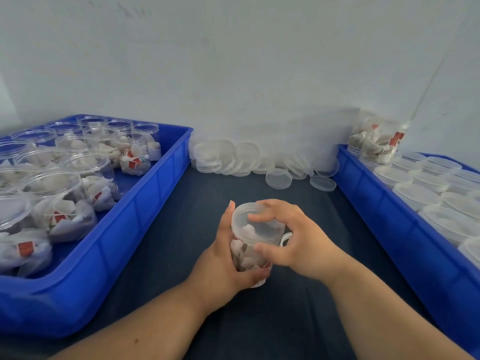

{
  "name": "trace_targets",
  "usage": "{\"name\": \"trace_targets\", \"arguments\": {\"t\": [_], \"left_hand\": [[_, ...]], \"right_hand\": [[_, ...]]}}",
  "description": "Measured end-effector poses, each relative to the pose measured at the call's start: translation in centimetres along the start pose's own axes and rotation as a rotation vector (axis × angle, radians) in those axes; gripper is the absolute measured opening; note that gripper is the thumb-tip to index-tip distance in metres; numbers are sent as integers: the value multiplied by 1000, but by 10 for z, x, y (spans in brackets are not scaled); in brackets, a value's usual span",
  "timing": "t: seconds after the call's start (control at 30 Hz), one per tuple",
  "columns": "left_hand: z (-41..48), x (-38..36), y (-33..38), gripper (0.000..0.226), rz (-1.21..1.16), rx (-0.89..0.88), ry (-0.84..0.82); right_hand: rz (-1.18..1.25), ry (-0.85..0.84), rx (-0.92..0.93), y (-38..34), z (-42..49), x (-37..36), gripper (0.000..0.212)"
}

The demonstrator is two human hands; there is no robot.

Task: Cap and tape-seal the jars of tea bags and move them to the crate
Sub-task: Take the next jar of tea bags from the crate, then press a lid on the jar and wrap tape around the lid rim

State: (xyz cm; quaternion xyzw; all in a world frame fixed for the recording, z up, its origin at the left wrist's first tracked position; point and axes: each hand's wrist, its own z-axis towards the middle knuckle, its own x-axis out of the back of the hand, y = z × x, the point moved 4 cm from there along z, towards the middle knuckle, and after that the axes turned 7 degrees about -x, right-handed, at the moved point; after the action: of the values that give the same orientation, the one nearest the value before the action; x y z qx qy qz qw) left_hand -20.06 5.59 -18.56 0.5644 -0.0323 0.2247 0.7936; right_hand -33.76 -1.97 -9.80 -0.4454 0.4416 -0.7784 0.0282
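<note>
A clear jar of tea bags (246, 255) stands on the dark table (259, 320) at the centre. My left hand (223, 258) grips its body from the left. My right hand (291, 237) curls over its translucent lid (249, 219), fingers on the top and rim. A small ring of clear tape (285, 239) shows beside the jar under my right hand. The blue crate on the left (145, 229) holds several uncapped jars of tea bags (65, 203). The blue crate on the right (389, 216) holds several capped jars (415, 196).
A heap of loose clear lids (246, 159) lies along the back wall between the crates, two of them (279, 179) a little forward. One jar of tea bags (376, 139) stands raised at the right crate's far corner.
</note>
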Motion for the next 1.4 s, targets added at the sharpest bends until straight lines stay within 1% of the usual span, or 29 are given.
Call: {"name": "trace_targets", "arguments": {"t": [0.17,0.27,0.33,0.43,0.47,0.6,0.67,0.8,0.93,0.97,1.03,1.1,1.17,1.23,1.3,1.33,1.4], "left_hand": [[1,1,-5,127,3,-10,13],[1,0,-6,130,8,-19,19],[1,-1,-6,131,14,-28,31],[1,-1,-5,128,34,-42,39],[1,-1,-5,128,50,-42,41],[0,-1,-6,130,84,-43,64],[-1,0,-5,127,100,-64,87],[0,0,0,108,101,-103,95],[1,1,5,104,100,-127,81],[1,1,7,104,100,-122,67],[1,1,9,103,110,-90,43],[1,1,8,112,116,-36,39],[1,1,5,124,123,5,45],[1,1,4,129,143,16,49],[1,0,3,129,148,15,51],[1,0,3,128,150,11,50],[1,0,2,125,160,6,48]], "right_hand": [[-40,127,-12,3,-1,-10,47],[-62,188,-37,-1,-2,-17,43],[-60,174,-37,-1,-2,-18,42],[41,47,-56,0,-5,-18,42],[59,29,-60,0,-6,-17,43],[-4,128,-37,-2,-5,-16,38],[-10,117,-31,-4,-2,-15,36],[-32,71,-17,-3,3,-10,38],[-11,78,-31,2,0,-15,39],[-11,58,-37,3,0,-13,41],[2,-34,-55,5,0,-9,49],[-1,-96,-70,5,0,-3,59],[-6,-14,-92,5,0,0,68],[6,92,-141,4,1,-6,72],[2,105,-166,3,1,-15,78],[15,69,-158,4,1,-17,86],[109,-56,-122,9,1,-17,104]]}}
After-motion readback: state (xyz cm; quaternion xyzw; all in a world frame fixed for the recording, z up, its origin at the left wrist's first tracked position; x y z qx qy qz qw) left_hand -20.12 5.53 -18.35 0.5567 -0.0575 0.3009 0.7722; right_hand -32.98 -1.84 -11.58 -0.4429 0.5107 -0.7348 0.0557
